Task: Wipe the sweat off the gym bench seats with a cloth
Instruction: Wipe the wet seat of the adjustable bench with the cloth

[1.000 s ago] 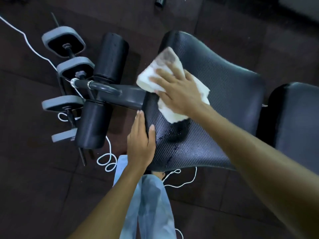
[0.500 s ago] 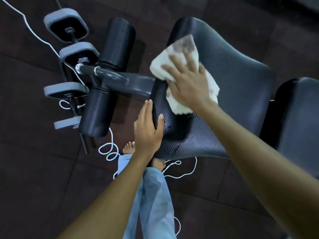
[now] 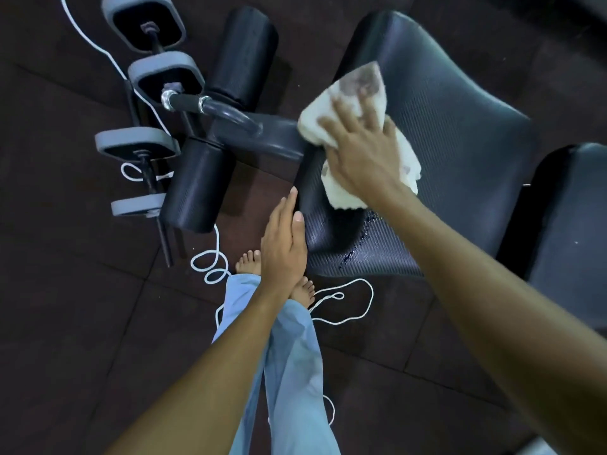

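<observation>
A black textured bench seat [image 3: 460, 152] fills the upper right, with wet dark streaks near its front corner [image 3: 358, 234]. My right hand [image 3: 361, 152] presses flat on a white, stained cloth [image 3: 348, 93] at the seat's left edge. My left hand [image 3: 284, 244] rests against the seat's front-left corner, thumb on top, fingers along the side. A second black pad [image 3: 571, 231] lies to the right of the seat.
Two black foam rollers [image 3: 243, 57] [image 3: 197, 188] flank a grey frame bar [image 3: 262, 139] left of the seat. Grey-rimmed dumbbell weights [image 3: 164, 73] lie further left. A white cord [image 3: 213, 261] loops over the dark floor near my bare feet [image 3: 249, 261].
My right hand has slid the cloth slightly along the seat's left edge. The view has shifted so the bench sits higher, and my feet have come into sight. My left hand keeps its place.
</observation>
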